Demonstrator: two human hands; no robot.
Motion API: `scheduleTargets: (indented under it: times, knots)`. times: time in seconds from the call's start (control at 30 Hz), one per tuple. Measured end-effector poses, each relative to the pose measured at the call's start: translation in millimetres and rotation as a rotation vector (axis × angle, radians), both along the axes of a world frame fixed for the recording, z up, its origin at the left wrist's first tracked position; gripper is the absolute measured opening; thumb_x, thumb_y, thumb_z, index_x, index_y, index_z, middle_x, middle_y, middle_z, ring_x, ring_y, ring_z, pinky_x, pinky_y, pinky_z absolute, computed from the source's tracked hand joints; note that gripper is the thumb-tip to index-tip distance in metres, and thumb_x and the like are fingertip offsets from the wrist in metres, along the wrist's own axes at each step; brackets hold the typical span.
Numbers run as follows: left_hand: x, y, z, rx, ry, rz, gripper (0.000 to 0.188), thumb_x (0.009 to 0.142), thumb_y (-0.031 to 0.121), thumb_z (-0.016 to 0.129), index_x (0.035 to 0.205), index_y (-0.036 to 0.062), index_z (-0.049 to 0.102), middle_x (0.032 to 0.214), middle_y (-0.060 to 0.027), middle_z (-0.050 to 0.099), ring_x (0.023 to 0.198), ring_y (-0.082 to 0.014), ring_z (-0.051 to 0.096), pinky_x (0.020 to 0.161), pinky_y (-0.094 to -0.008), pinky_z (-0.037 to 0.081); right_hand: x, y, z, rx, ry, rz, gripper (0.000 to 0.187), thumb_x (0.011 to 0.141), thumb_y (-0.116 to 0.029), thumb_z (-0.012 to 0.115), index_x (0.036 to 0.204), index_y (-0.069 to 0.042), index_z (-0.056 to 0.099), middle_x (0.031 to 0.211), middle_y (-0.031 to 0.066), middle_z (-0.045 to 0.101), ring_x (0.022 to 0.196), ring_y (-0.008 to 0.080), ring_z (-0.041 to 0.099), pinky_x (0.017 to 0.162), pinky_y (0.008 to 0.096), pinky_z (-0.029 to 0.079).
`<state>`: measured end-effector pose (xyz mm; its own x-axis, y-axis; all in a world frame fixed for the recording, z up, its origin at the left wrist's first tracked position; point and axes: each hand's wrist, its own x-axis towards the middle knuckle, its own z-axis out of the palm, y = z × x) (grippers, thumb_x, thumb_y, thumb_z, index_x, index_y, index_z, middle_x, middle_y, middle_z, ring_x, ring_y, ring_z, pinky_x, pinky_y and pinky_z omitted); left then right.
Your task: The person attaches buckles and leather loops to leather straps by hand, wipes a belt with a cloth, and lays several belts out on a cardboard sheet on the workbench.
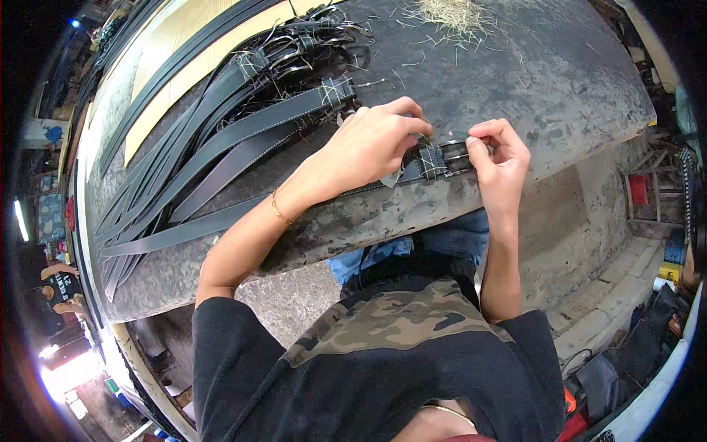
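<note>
Dark worn table [515, 81] holds the black belt [243, 214] near its front edge, left hand [372, 144] pressing it flat, right hand [501, 158] at three o'clock pinching the buckle [455, 151]; best keep it steady.

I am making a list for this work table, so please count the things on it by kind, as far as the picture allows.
Hands on the belt: 2, left hand and right hand
Belt being worked on: 1
Metal buckle on that belt: 1
Pile of other black belts: 1; the separate belts overlap too much to count
Heap of loose thread clippings: 1
Total: 6
</note>
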<state>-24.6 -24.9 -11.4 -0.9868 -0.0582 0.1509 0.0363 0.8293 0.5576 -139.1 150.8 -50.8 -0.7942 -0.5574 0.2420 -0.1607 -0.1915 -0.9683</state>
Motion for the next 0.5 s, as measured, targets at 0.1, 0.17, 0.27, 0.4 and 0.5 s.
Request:
scheduleTargets:
  times: [0.1, 0.17, 0.27, 0.4, 0.5]
  knots:
    - [-1.5, -1.0, 0.4, -0.016, -0.026, -0.040, 0.022, 0.083, 0.002, 0.065, 0.104, 0.0044, 0.071, 0.112, -0.0135, 0.063, 0.089, -0.0356, 0.067, 0.079, -0.0425, 0.054, 0.1, -0.7, -0.5, 0.078, 0.036, -0.012, 0.008, 0.083, 0.006, 0.064, 0.086, -0.001, 0.061, 0.076, -0.0055, 0.055, 0.067, 0.0017, 0.049, 0.059, 0.0184, 0.038]
    - [-1.4, -1.2, -1.6, -0.023, -0.015, -0.049, 0.021, 0.083, 0.001, 0.065, 0.103, 0.0046, 0.071, 0.111, -0.0129, 0.063, 0.087, -0.0348, 0.068, 0.077, -0.0421, 0.054, 1.3, -0.2, 0.1, 0.120, 0.020, -0.004, 0.007, 0.082, 0.005, 0.064, 0.084, -0.001, 0.061, 0.072, -0.0065, 0.053, 0.065, 0.0013, 0.047, 0.057, 0.0186, 0.036]
    - [-2.3, -1.2, -6.1, 0.012, 0.021, -0.042, 0.016, 0.083, 0.003, 0.065, 0.098, 0.0032, 0.070, 0.110, -0.0122, 0.062, 0.084, -0.0343, 0.067, 0.075, -0.0409, 0.054, 4.5, -1.2, 3.6, 0.193, 0.045, -0.007, 0.006, 0.079, 0.004, 0.065, 0.080, -0.001, 0.062, 0.066, -0.0075, 0.049, 0.060, 0.0008, 0.044, 0.053, 0.0193, 0.033]
    - [-2.2, 1.9, -3.7, 0.002, 0.011, 0.010, 0.010, 0.084, 0.005, 0.064, 0.093, 0.0022, 0.068, 0.111, -0.0116, 0.061, 0.083, -0.0335, 0.067, 0.075, -0.0407, 0.054, 4.0, -0.8, -0.8, 0.262, 0.128, -0.021, 0.007, 0.076, 0.004, 0.065, 0.077, -0.001, 0.062, 0.063, -0.0071, 0.048, 0.058, 0.0007, 0.041, 0.051, 0.0204, 0.030]
    - [-1.6, -1.3, -4.6, 0.002, -0.002, -0.015, 0.011, 0.084, 0.005, 0.064, 0.093, 0.0021, 0.068, 0.110, -0.0118, 0.061, 0.085, -0.0333, 0.067, 0.075, -0.0409, 0.053, 2.8, -0.8, -2.2, 0.256, 0.147, -0.021, 0.007, 0.075, 0.004, 0.066, 0.076, -0.001, 0.062, 0.062, -0.0071, 0.048, 0.058, 0.0007, 0.040, 0.050, 0.0203, 0.030]
